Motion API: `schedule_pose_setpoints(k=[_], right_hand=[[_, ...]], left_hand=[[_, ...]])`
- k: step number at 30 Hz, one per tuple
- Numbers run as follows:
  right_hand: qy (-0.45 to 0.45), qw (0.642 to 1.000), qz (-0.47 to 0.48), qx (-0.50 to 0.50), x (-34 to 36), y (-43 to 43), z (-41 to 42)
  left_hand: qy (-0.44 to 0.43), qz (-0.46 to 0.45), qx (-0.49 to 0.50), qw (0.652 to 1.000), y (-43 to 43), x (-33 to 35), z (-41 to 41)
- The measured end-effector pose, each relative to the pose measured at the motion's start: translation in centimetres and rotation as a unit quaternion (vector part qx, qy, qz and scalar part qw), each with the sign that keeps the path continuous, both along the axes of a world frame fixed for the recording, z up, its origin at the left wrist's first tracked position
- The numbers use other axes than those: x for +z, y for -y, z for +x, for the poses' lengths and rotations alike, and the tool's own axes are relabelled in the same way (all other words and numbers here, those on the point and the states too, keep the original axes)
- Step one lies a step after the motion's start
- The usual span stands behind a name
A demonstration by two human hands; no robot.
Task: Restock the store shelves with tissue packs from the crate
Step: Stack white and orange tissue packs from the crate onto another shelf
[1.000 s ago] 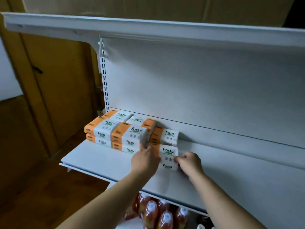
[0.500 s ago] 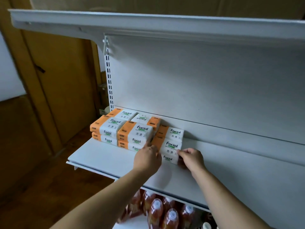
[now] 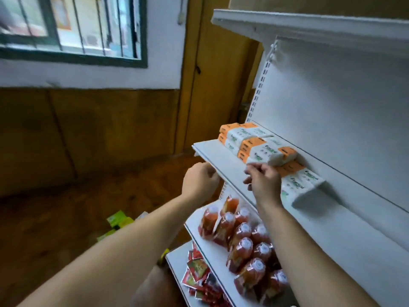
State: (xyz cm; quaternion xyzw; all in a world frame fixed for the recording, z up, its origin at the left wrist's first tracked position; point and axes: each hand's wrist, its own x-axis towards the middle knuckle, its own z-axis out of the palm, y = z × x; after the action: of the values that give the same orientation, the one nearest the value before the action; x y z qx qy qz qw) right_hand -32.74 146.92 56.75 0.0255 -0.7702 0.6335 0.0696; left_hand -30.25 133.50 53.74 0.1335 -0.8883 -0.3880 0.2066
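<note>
Both loosely curled, left hand (image 3: pixel 200 185), right hand (image 3: pixel 264 185)

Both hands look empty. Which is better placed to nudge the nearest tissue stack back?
Right, probably. The right hand is over the shelf, beside the nearest tissue stack; the left hand sits at the shelf's front edge, farther from it.

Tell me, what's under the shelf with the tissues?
Orange bottles with white caps stand on the next shelf down, red packets below those. The right arm covers some bottles.
</note>
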Motion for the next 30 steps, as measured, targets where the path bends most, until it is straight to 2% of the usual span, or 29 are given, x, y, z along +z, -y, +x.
schedule_pose_setpoints(k=[6,11,16,22,30], right_hand=[[0.072,0.973,0.033,0.216,-2.7,14.0,5.7],[0.14,0.92,0.097,0.353,-7.8,24.7,11.1],[0.188,0.841,0.183,0.473,-14.2,34.5,18.0],[0.272,0.744,0.283,0.541,-24.0,41.0,25.0],[0.299,0.613,0.436,0.587,-41.2,44.9,27.7]], left_hand=[[0.028,0.094,0.213,0.972,12.5,-3.0,10.1],[0.057,0.152,0.352,0.922,21.7,-6.8,21.0],[0.092,0.202,0.461,0.859,28.5,-11.2,31.4],[0.15,0.309,0.539,0.769,31.6,-19.4,40.9],[0.19,0.457,0.591,0.637,29.9,-35.8,45.0]])
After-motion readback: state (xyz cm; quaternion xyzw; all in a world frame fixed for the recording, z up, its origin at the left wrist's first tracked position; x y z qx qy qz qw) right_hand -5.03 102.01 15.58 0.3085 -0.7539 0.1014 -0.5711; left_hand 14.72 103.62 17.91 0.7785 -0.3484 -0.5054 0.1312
